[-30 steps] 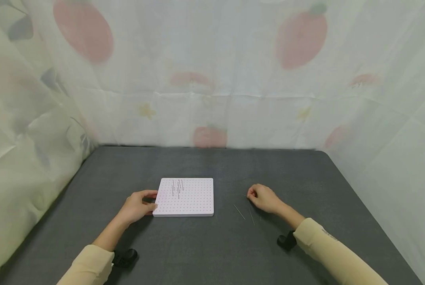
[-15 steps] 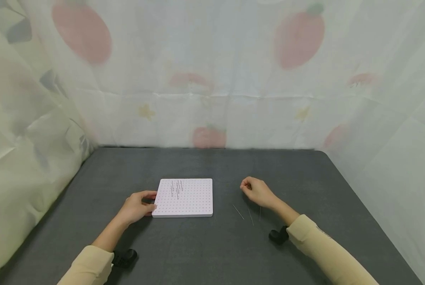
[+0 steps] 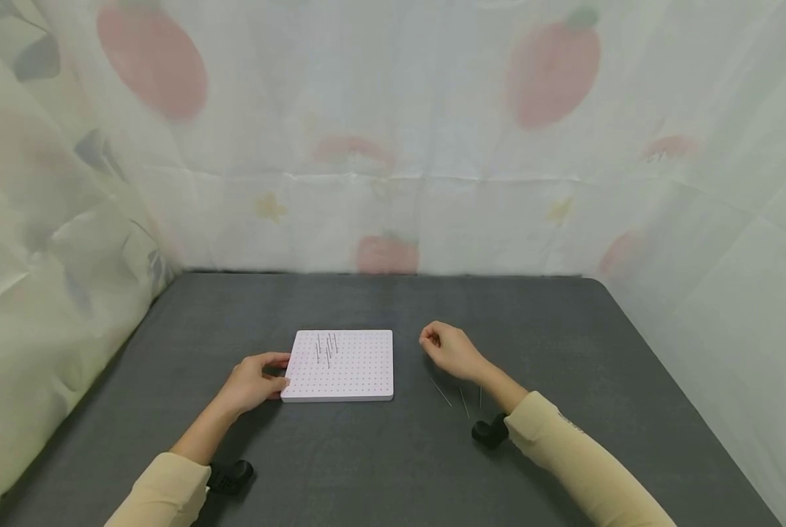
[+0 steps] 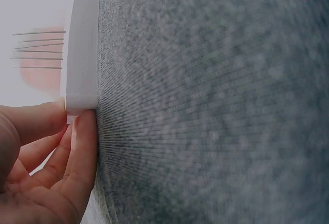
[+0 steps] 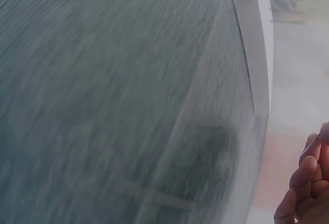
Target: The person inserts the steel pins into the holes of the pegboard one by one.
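A white pegboard (image 3: 360, 377) with rows of small holes lies flat on the dark table. Several thin metal pins (image 3: 328, 351) stand upright in its upper left part; the left wrist view shows these pins (image 4: 41, 51) side-on. My left hand (image 3: 251, 382) grips the board's left edge, thumb on top and fingers against the side. Just right of the board, above the table, my right hand (image 3: 452, 350) has thumb and index finger pinched on a thin pin, which is barely visible. Its curled fingers (image 5: 303, 175) show at the right wrist view's edge.
Three loose pins lie on the table below my right hand, the leftmost loose pin (image 3: 440, 391) slanting. Printed curtains (image 3: 393, 146) hang behind and beside the grey table (image 3: 367, 468). Black wrist cameras (image 3: 231, 477) sit on both forearms.
My right hand has lifted from beside the loose pins and moved left towards the board, uncovering a loose pin. My left hand and the board have stayed in place.
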{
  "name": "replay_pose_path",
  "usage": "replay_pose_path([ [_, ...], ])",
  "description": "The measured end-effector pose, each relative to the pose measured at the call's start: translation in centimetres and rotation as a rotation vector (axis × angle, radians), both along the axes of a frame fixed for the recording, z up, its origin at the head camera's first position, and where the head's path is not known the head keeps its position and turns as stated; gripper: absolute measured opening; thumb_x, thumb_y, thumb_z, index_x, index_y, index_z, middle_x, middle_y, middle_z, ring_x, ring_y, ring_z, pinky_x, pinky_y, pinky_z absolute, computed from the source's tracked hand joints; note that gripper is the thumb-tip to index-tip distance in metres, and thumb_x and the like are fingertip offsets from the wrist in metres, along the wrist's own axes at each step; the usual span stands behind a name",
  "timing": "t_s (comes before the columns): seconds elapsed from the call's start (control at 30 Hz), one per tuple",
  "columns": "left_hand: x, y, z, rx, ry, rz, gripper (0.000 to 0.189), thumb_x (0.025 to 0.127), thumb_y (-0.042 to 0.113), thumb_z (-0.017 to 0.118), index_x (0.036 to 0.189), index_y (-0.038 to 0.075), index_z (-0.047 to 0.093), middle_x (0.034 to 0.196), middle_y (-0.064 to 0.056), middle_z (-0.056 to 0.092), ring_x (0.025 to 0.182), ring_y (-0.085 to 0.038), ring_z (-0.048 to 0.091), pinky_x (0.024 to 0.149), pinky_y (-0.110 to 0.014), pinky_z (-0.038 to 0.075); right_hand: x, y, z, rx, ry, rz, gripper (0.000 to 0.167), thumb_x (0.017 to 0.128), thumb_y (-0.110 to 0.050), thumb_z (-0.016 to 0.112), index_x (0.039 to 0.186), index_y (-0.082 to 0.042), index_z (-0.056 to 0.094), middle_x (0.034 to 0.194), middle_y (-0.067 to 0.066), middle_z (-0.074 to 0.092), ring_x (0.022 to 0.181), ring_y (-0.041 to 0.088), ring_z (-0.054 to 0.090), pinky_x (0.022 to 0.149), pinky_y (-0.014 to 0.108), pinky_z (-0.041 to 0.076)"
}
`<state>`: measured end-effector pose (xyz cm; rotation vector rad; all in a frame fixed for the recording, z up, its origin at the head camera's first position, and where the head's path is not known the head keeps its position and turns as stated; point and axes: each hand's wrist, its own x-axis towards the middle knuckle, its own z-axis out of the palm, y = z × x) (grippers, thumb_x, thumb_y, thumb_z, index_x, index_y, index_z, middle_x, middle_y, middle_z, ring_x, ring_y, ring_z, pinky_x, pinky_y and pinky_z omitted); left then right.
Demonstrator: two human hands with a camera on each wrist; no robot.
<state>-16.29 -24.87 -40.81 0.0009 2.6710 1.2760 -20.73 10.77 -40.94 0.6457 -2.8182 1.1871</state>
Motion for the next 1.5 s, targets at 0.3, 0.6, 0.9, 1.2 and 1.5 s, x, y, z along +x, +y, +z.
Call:
replay_pose_path([
  [0.3,0.1,0.0,0.1,0.0,-0.003,0.001,0.046,0.082,0.0,0.062,0.126,-0.004,0.051,0.118,-0.024,0.056,0.085,-0.019,0.064,0.065,-0.03,0.055,-0.1,-2.5,0.3,-0.012,0.0,0.038,0.007,0.091,-0.013,0.053,0.092,-0.009,0.058,0.077,-0.002,0.055,0.064,0.008,0.047,0.056,0.021,0.041],
  [0.6,0.2,0.1,0.1,0.005,-0.006,0.007,0.046,0.082,0.0,0.062,0.126,-0.004,0.051,0.117,-0.023,0.057,0.084,-0.018,0.064,0.065,-0.03,0.055,-0.2,-4.6,0.7,-0.04,-0.023,0.078,0.007,0.09,-0.012,0.053,0.095,-0.008,0.056,0.081,-0.001,0.055,0.069,0.009,0.048,0.057,0.02,0.041],
  [0.9,0.2,0.3,0.1,0.011,0.002,0.003,0.046,0.081,0.0,0.063,0.126,-0.005,0.051,0.117,-0.024,0.057,0.084,-0.018,0.064,0.065,-0.03,0.055,-0.4,-6.6,0.8,-0.064,-0.012,0.078,0.005,0.087,-0.012,0.054,0.092,-0.013,0.053,0.078,-0.003,0.052,0.071,0.01,0.046,0.055,0.019,0.037],
  [1.2,0.2,0.5,0.1,-0.001,0.008,0.001,0.046,0.081,0.001,0.063,0.125,-0.003,0.052,0.117,-0.023,0.057,0.084,-0.018,0.064,0.065,-0.03,0.055,-0.3,-8.2,1.1,-0.093,-0.002,0.106,0.005,0.088,-0.012,0.055,0.091,-0.014,0.052,0.084,-0.004,0.055,0.075,0.011,0.05,0.064,0.021,0.042],
  [1.5,0.3,0.4,0.1,-0.002,0.01,0.008,0.046,0.081,0.001,0.063,0.126,-0.003,0.052,0.116,-0.022,0.057,0.085,-0.019,0.064,0.065,-0.03,0.055,-0.6,-9.7,0.5,-0.084,0.042,0.092,0.006,0.086,-0.012,0.059,0.088,-0.014,0.053,0.082,-0.005,0.057,0.071,0.01,0.05,0.06,0.018,0.04],
])
